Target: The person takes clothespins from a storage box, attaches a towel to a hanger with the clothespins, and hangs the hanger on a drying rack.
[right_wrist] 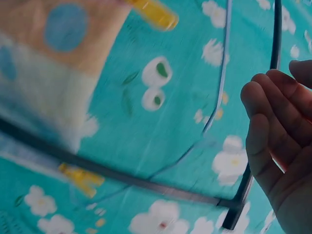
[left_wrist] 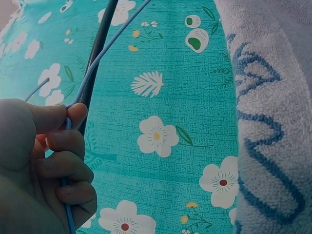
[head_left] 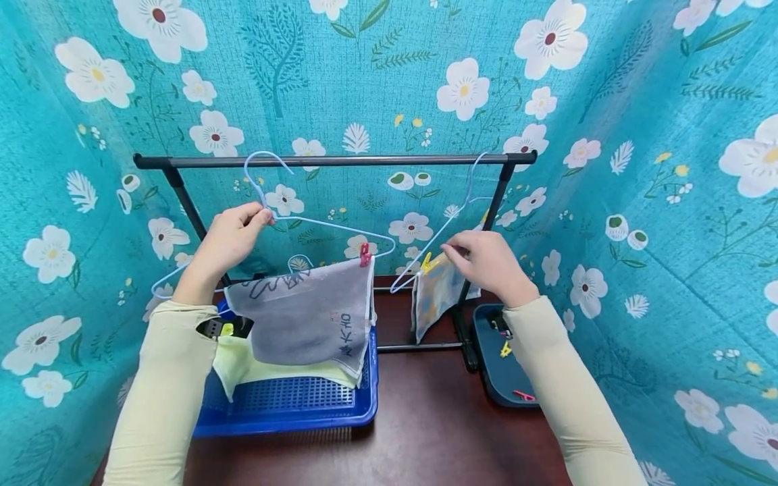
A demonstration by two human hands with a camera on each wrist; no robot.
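Note:
My left hand [head_left: 229, 239] pinches a light blue wire hanger [head_left: 334, 227] at its neck, with the hook up beside the black rail. A grey towel [head_left: 304, 317] with dark lettering hangs from that hanger, and a red clothespin [head_left: 365, 255] grips its right corner. The left wrist view shows the fingers curled round the wire. Farther right, a second hanger [head_left: 431, 244] hooks on the rail, carrying a patterned cloth [head_left: 436, 297] with yellow clothespins [right_wrist: 155, 13]. My right hand [right_wrist: 287, 117] is beside that cloth, fingers loosely bent and holding nothing.
The black rack [head_left: 365, 160] stands on a dark brown table [head_left: 419, 432]. Under the grey towel is a blue basket [head_left: 292, 405] with a pale yellow cloth [head_left: 286, 371] in it. A dark tray [head_left: 504, 391] with several clothespins lies at right. A floral curtain [head_left: 365, 81] surrounds the table.

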